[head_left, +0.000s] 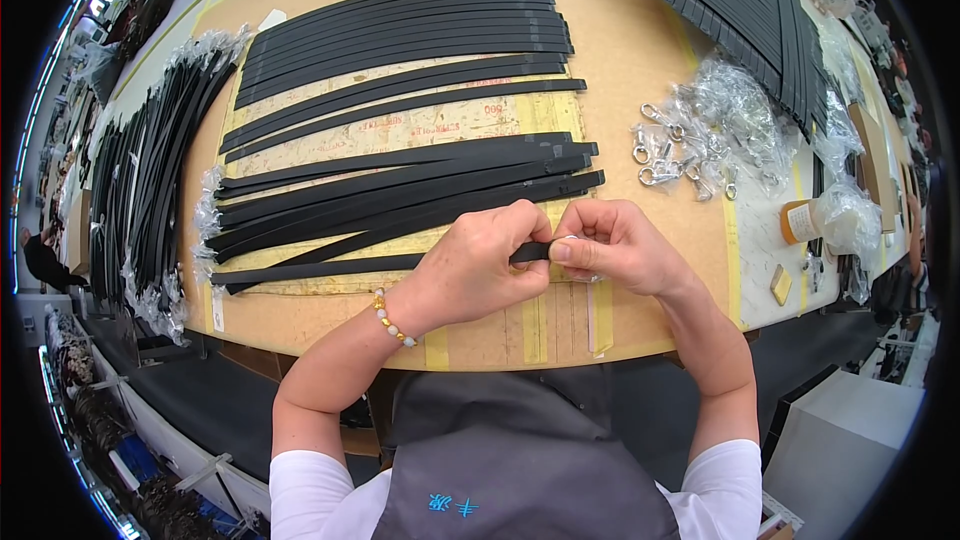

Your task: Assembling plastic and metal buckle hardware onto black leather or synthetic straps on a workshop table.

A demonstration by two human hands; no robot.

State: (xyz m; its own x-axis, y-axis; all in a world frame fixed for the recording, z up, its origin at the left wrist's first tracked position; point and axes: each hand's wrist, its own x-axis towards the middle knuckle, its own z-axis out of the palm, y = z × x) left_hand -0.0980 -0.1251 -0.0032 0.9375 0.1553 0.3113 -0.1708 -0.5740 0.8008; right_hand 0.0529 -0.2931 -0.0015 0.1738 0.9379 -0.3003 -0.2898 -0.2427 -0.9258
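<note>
Both the left hand (pixel 490 258) and the right hand (pixel 622 245) are closed in, just right of the centre of the frame, on one black strap (pixel 530 252). The left has its fingers curled around the band near its end; the right pinches the tip between thumb and fingers. A small bright bit shows under the right fingers — too little of it to tell what it is. What looks like the same strap runs out leftward past the beaded bracelet (pixel 383 316).

The step in hand seems to be fine fingerwork on the strap's end. The next move, as I judge it, calls for a firm left hold close to the tip — the band is soft and could twist — with the right fingertips free to shift their pinch.

Beyond the hands, loose straps (pixel 400 202) fan across the centre left of the counter (pixel 300 325), above them a neat flat row of straps (pixel 400 35). Right of centre lie metal clasps (pixel 647 176) and crumpled clear plastic (pixel 740 100); further right stands a tape roll (pixel 798 222). A strap bundle (pixel 160 180) hangs at far left, and a dark strap stack (pixel 740 10) fills the upper right.
</note>
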